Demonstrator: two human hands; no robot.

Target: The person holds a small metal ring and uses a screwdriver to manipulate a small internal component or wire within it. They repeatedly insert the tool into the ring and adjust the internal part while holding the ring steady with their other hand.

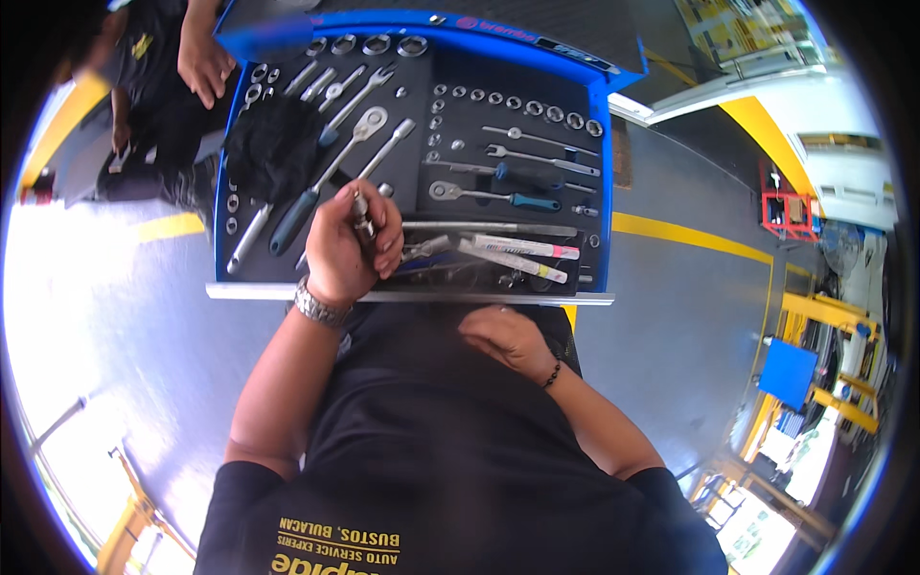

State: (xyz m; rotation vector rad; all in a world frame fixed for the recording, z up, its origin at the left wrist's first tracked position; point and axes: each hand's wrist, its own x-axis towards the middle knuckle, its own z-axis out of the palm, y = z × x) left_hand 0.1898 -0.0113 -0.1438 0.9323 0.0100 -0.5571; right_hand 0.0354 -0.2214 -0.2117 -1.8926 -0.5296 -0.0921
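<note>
My left hand [343, 244] is closed around a short, shiny metal socket piece [362, 218], held above the front of an open blue tool drawer [602, 182]. The fingers hide part of it, so its exact form is unclear. My right hand [510, 340] hangs in front of my black shirt, just short of the drawer's front edge, its fingers loosely bent with nothing seen in them. Beneath my left hand lie a ratchet with a teal handle [295, 218] and a long metal bar [489, 229]. Two white paint markers [522, 247] rest to its right.
Sockets [535, 108], wrenches [537, 158] and another ratchet [470, 195] sit in dark foam. Black cloth or gloves [273, 144] cover tools at the left. Another person's hand [203, 69] is by the drawer's far left corner. A red cart [791, 216] stands far right.
</note>
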